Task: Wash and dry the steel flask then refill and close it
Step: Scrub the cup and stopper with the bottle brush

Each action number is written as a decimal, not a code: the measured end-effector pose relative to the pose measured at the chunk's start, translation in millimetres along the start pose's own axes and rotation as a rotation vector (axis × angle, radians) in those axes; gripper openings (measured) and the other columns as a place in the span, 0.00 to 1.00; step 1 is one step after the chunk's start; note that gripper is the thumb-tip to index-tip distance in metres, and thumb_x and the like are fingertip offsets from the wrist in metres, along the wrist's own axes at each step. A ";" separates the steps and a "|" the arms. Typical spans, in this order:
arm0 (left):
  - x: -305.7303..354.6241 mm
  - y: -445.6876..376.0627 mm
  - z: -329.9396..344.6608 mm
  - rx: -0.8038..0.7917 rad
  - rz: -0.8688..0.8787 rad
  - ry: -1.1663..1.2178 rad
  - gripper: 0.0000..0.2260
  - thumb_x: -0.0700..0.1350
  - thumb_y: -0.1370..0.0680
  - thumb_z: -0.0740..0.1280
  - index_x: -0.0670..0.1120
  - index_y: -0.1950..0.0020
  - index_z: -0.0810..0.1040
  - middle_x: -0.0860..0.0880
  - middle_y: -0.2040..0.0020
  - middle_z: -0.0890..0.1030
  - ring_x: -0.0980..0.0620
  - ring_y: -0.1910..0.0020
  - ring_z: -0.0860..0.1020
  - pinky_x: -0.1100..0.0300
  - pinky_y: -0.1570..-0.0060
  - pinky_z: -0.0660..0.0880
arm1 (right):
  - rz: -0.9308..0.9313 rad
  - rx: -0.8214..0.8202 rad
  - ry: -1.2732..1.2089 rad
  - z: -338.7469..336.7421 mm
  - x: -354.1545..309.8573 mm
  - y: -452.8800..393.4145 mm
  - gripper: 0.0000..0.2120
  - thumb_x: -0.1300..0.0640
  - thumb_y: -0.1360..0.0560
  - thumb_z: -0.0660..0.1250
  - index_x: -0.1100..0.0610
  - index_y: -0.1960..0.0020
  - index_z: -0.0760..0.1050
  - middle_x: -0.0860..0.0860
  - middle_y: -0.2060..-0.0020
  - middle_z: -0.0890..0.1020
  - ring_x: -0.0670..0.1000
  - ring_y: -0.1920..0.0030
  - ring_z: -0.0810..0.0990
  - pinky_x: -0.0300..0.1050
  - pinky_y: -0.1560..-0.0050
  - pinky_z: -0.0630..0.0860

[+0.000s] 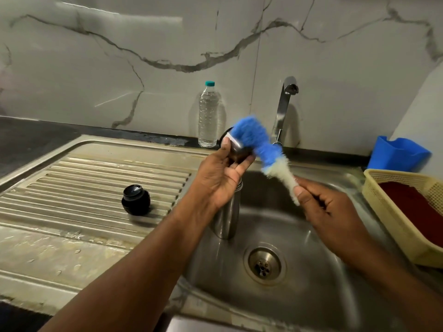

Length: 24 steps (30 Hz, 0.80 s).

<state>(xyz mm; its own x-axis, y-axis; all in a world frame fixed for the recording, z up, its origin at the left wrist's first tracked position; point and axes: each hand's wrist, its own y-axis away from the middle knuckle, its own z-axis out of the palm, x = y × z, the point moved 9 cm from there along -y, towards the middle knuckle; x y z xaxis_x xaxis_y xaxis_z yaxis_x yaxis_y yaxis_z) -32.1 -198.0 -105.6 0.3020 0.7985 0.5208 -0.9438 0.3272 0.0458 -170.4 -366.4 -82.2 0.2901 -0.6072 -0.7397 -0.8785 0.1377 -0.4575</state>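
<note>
Left hand (221, 173) grips a small dark cup-like cap (236, 149) with a steel rim, thumb on one side, fingers curled under it. Right hand (318, 202) pinches the white lower end of one bottle brush (259, 144), whose blue bristle head (blurred) lies against the cap.

One steel flask (227, 216) stands upright in the sink (299, 271), directly below the left hand and partly hidden by its wrist, left of the right hand; neither hand touches it as far as can be seen.

Counts, placed from the sink: one black stopper (136, 200) on the ribbed drainboard (72, 188) to its left; one clear plastic water bottle (208, 113) behind it at the wall; one tap (285, 104) behind; one blue container (398, 154) and one yellow basket (395, 212) to its right.
</note>
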 end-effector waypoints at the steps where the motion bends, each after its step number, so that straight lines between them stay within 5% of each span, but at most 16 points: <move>1: 0.4 -0.2 -0.4 -0.004 0.002 0.003 0.16 0.42 0.17 0.66 0.34 0.32 0.74 0.32 0.36 0.80 0.36 0.36 0.82 0.40 0.42 0.82 | 0.010 0.028 -0.009 -4.0 2.6 -1.7 0.17 0.53 0.17 0.64 0.47 0.28 0.74 0.34 0.49 0.82 0.33 0.49 0.81 0.25 0.53 0.74; 8: -5.4 3.9 6.8 -0.054 -0.035 -0.030 0.11 0.41 0.15 0.64 0.35 0.36 0.76 0.33 0.36 0.81 0.36 0.39 0.83 0.43 0.45 0.84 | 0.000 -0.018 -0.065 1.1 2.4 -0.7 0.14 0.56 0.16 0.62 0.46 0.32 0.77 0.33 0.67 0.80 0.35 0.64 0.79 0.30 0.65 0.73; 12: -5.5 5.6 9.7 -0.069 -0.019 -0.049 0.09 0.39 0.16 0.64 0.36 0.39 0.77 0.34 0.37 0.81 0.38 0.40 0.83 0.45 0.47 0.85 | -0.045 -0.003 -0.037 1.7 -4.2 -1.0 0.17 0.53 0.18 0.63 0.50 0.30 0.77 0.35 0.60 0.82 0.33 0.56 0.81 0.27 0.58 0.74; 15: -3.2 5.9 11.3 -0.071 -0.021 -0.042 0.11 0.40 0.16 0.66 0.34 0.37 0.75 0.32 0.34 0.80 0.35 0.38 0.82 0.42 0.43 0.83 | -0.002 0.022 -0.071 -6.1 4.6 -3.1 0.16 0.57 0.16 0.62 0.55 0.31 0.79 0.31 0.67 0.79 0.34 0.62 0.80 0.27 0.64 0.72; 19: -2.0 6.6 12.1 -0.082 -0.007 -0.058 0.08 0.40 0.15 0.64 0.36 0.40 0.77 0.34 0.36 0.80 0.38 0.38 0.82 0.46 0.49 0.86 | -0.055 -0.021 -0.025 -1.6 -7.2 -0.3 0.16 0.55 0.17 0.62 0.49 0.31 0.77 0.28 0.64 0.80 0.34 0.59 0.80 0.28 0.61 0.73; 24: -4.4 5.8 11.8 -0.089 -0.015 -0.080 0.10 0.40 0.16 0.65 0.35 0.37 0.76 0.33 0.34 0.80 0.36 0.36 0.81 0.44 0.44 0.84 | -0.077 0.058 0.013 -9.5 -10.0 -1.5 0.13 0.57 0.16 0.63 0.46 0.34 0.77 0.34 0.63 0.81 0.35 0.59 0.80 0.28 0.59 0.73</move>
<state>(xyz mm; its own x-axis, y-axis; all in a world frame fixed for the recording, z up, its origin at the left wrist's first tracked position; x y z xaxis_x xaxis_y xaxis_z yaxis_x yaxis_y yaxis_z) -40.5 -205.6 -97.6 0.3008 0.7517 0.5868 -0.9227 0.3849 -0.0200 -175.5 -368.0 -69.3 0.3504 -0.6279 -0.6949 -0.8303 0.1351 -0.5407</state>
